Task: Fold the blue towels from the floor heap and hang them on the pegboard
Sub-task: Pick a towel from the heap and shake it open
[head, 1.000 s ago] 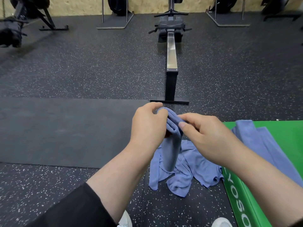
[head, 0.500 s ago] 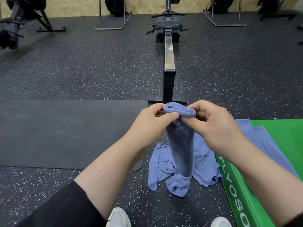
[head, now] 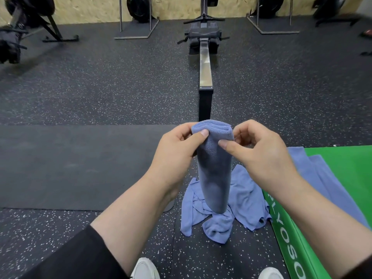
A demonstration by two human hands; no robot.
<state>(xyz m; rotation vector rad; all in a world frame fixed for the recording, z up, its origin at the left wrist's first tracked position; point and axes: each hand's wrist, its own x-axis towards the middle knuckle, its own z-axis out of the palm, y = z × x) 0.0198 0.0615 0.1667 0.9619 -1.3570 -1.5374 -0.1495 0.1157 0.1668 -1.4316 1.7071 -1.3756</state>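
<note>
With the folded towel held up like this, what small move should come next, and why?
Probably fold it once more, or square its top edge. The left hand and right hand pinch the folded blue towel at its top; it hangs long above the floor heap, and no pegboard is in view.

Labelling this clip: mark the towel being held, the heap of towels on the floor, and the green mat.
held towel (head: 214,174), head view, on the middle of its hanging folded length.
towel heap (head: 247,204), head view, on the crumpled cloth right of the hanging towel.
green mat (head: 342,174), head view, on its bare top surface.
</note>
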